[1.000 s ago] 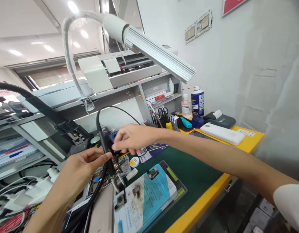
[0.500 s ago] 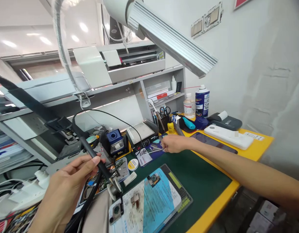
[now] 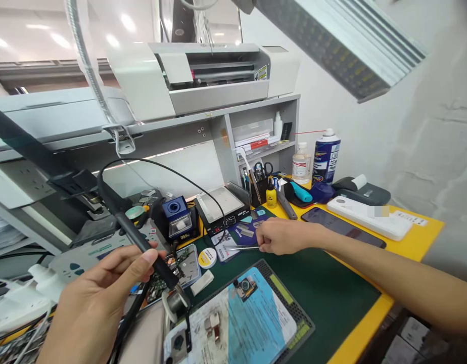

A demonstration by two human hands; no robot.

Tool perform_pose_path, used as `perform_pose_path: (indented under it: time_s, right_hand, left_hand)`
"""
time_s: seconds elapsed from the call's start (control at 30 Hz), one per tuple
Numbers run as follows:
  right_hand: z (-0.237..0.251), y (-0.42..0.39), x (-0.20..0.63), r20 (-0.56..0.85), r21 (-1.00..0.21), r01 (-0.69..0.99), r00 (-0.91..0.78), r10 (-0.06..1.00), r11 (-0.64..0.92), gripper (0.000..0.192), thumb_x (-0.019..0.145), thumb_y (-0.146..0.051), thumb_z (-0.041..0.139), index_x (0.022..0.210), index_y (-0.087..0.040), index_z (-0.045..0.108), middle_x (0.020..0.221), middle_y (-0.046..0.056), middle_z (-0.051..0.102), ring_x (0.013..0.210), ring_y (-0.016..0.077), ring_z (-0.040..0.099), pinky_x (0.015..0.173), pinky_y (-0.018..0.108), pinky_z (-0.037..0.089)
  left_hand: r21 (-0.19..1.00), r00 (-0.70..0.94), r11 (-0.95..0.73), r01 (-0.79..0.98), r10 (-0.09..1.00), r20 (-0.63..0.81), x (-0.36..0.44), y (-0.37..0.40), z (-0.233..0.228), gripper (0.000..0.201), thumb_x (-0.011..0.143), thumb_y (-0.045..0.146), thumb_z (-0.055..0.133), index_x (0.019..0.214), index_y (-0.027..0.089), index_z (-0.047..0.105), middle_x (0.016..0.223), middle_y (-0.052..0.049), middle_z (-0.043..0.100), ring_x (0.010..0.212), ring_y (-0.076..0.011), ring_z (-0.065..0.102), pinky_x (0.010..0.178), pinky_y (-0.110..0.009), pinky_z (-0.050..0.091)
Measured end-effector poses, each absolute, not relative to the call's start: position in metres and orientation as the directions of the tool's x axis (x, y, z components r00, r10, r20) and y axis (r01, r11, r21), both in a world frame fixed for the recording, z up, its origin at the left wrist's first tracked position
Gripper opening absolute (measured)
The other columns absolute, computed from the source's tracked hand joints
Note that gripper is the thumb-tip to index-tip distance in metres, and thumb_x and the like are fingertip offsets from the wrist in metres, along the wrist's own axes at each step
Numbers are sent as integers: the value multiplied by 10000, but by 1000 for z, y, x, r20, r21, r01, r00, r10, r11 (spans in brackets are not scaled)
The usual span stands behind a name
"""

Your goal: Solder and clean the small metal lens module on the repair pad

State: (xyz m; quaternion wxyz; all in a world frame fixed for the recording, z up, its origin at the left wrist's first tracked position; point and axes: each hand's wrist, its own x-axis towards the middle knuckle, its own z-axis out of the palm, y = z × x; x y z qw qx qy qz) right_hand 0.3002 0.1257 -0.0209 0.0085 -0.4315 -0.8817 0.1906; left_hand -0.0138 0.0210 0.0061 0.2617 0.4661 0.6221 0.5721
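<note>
Black soldering iron (image 3: 142,242), thin trailing cord.

We see a brightly and evenly lit scene. The strip lamp (image 3: 343,45) overhead shows its rows of diodes and is smeared with blur at its right end. Round ceiling lights (image 3: 127,21) left of the lamp burn out to white glare. Below the lamp the green mat (image 3: 324,288) takes only soft, faint shadows, and the yellow tabletop (image 3: 415,235) looks strongly saturated. Wide-angle distortion bends the shelf edge (image 3: 142,132) and stretches things toward the corners. Our left hand (image 3: 93,303) looks slightly soft, and one patch on the white box (image 3: 370,216) below the lamp is pixelated.
</note>
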Motion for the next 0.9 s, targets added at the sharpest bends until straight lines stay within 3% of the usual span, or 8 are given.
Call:
perform_pose_path:
  time_s: [0.1, 0.27, 0.5, 0.67, 0.77, 0.9]
  right_hand:
    - [-22, 135, 297, -107, -333, 795, -567, 817, 508, 234, 984, -360, 605, 1012, -140, 678, 983, 47, 701, 859, 183, 679, 796, 371, 565]
    - [-37, 151, 280, -65, -322, 862, -434, 899, 393, 262, 977, -342, 620, 1158, -155, 656, 1175, 85, 669, 1017, 232, 666, 877, 424, 559]
    - [-46, 163, 269, -126, -447, 844, -389, 913, 298, 256, 970, -325, 634, 1168, -163, 656, 1184, 79, 666, 1003, 229, 672, 848, 399, 573]
    - [-31, 155, 273, -51, -604, 751, -373, 927, 269, 191, 965, -306, 641, 1038, -132, 669, 978, 45, 696, 796, 162, 676, 706, 321, 580]
    - [-14, 144, 282, 85, -704, 646, -336, 938, 295, 151, 891, -264, 719, 895, -126, 658, 773, 36, 679, 655, 130, 624, 578, 240, 512]
    - [2, 121, 292, 269, -800, 473, -264, 926, 368, 250, 887, -413, 706, 933, -175, 645, 746, 33, 657, 610, 129, 579, 517, 243, 474]
  left_hand:
    - [983, -378, -64, 175, 917, 127, -13, 18, 7, 466, 499, 576, 903, 771, 239, 731, 808, 22, 714, 848, -153, 601, 713, -166, 474]
    - [979, -368, -64, 192, 921, 132, -11, 15, 6, 435, 556, 562, 881, 792, 232, 726, 780, 20, 703, 811, -156, 583, 668, -174, 464]
    - [976, -336, -85, 202, 930, 151, -8, 10, 7, 429, 596, 528, 874, 862, 219, 741, 836, 12, 721, 819, -153, 592, 673, -181, 460]
    - [977, -278, -92, 191, 950, 144, -5, 7, 4, 398, 649, 517, 848, 881, 216, 731, 948, -19, 757, 992, -215, 651, 805, -240, 491]
    - [977, -248, -89, 196, 959, 137, -2, 5, 0, 394, 696, 518, 821, 919, 206, 732, 992, -45, 768, 1029, -249, 665, 863, -296, 490]
    - [978, -223, -107, 177, 964, 145, 2, 6, -6, 380, 752, 489, 795, 1004, 213, 729, 1106, -57, 758, 1028, -253, 678, 881, -332, 506]
